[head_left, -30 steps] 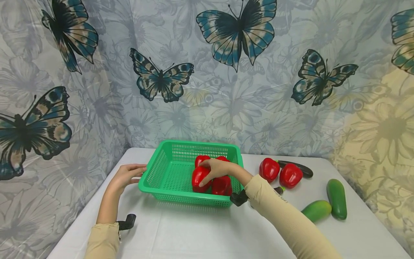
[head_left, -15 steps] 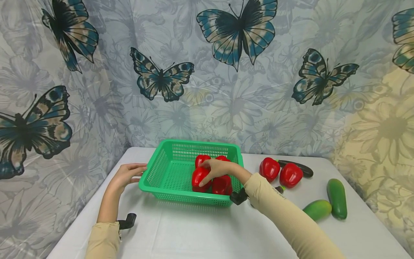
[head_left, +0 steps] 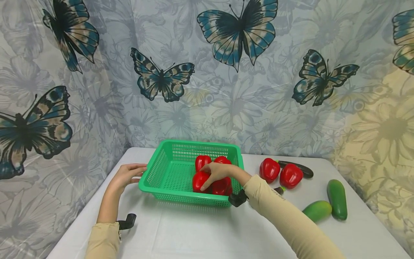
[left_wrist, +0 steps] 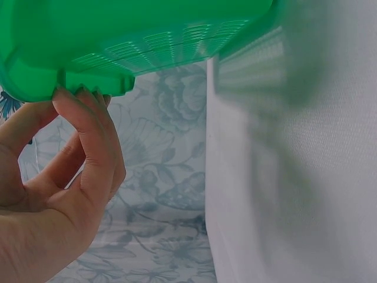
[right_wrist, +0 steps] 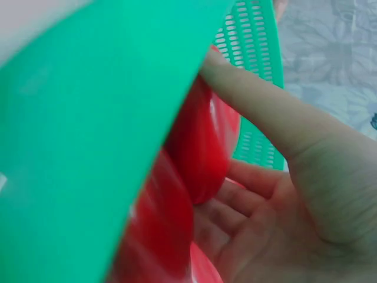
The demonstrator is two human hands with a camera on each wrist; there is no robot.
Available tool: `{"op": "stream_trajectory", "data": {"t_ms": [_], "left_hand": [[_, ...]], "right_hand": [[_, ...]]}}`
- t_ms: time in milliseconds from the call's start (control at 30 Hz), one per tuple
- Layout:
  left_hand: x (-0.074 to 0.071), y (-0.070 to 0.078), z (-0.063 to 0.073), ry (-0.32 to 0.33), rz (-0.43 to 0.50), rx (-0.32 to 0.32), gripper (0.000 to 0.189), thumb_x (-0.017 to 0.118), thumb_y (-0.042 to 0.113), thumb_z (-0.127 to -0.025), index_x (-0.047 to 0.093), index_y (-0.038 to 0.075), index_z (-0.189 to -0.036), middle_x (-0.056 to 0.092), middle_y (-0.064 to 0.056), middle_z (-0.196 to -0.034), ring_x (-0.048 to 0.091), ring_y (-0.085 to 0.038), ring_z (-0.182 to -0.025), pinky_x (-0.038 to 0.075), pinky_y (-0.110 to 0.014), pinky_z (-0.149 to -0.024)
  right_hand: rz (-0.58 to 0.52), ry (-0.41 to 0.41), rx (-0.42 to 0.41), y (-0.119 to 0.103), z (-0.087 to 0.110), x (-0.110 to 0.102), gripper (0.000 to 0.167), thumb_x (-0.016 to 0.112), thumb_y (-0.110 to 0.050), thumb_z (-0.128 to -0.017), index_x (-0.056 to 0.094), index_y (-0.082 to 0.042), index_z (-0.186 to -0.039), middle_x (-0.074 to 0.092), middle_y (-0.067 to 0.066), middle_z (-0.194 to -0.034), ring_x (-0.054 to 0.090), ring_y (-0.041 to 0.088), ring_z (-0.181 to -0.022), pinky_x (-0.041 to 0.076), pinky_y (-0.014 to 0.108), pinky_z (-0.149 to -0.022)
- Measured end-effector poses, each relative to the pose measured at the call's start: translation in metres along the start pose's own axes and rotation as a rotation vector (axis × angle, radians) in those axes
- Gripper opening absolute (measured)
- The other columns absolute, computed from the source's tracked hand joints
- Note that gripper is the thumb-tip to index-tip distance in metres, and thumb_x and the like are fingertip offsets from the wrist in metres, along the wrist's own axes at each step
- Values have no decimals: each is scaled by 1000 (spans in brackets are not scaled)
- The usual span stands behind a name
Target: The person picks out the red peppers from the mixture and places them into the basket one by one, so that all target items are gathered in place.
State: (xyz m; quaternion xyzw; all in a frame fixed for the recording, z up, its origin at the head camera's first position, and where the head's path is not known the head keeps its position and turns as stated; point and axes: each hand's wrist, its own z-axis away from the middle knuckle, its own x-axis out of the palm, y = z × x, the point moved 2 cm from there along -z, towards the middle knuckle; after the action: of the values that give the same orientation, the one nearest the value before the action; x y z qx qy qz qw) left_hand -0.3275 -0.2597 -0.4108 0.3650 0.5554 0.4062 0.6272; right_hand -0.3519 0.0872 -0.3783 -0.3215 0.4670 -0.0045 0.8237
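My right hand (head_left: 217,172) reaches over the right side of a green plastic basket (head_left: 191,197). Its thumb and fingers are around a glossy red bell pepper (head_left: 198,181) at the basket's front middle. In the right wrist view, the thumb lies along one side of the bell pepper (right_wrist: 206,141) and the fingers along the other; the basket's near wall (right_wrist: 88,135) hides part of it. Other red bell peppers (head_left: 202,162) lie close around it. On the left, my left hand (head_left: 127,175) pinches the basket's rim with bent fingertips, seen closely from below in the left wrist view.
Right of the basket lie two more red bell peppers (head_left: 291,176), a dark eggplant (head_left: 299,169), and another eggplant (head_left: 279,190) partly behind my sleeve. Farther right are a green mango-like fruit (head_left: 318,210) and a cucumber-like vegetable (head_left: 337,199). Butterfly-printed cloth (head_left: 233,118) hangs behind the white table (head_left: 181,230).
The gripped bell pepper has sunk slightly lower among the others, and my right hand has shifted a little down and to the right. My left hand stays at the rim.
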Motion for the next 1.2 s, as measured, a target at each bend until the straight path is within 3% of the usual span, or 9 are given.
{"op": "stream_trajectory", "data": {"t_ms": [533,900,1200], "left_hand": [[0,0,0,-3,4,-10,50,59,30,-98,54,-2,-136,52,-23,-139,61,-20,-106,59,-32,-88],[1,1,0,-1,10,-2,52,60,31,-98,54,-3,-136,53,-24,-138,61,-12,-97,60,-28,-85],[0,1,2,1,0,-9,50,59,31,-98,55,-2,-136,54,-22,-137,61,-14,-101,60,-30,-86]], "right_hand": [[39,-15,-9,-5,2,4,81,83,-36,-76,47,-10,-144,53,7,-142,46,24,-132,53,45,-100],[18,-9,-43,-5,3,1,75,82,-34,-78,50,-9,-141,55,6,-140,49,24,-129,54,43,-99],[-43,-16,-66,-4,8,-6,75,81,-35,-79,49,-8,-141,56,8,-140,50,26,-131,51,41,-104]]}}
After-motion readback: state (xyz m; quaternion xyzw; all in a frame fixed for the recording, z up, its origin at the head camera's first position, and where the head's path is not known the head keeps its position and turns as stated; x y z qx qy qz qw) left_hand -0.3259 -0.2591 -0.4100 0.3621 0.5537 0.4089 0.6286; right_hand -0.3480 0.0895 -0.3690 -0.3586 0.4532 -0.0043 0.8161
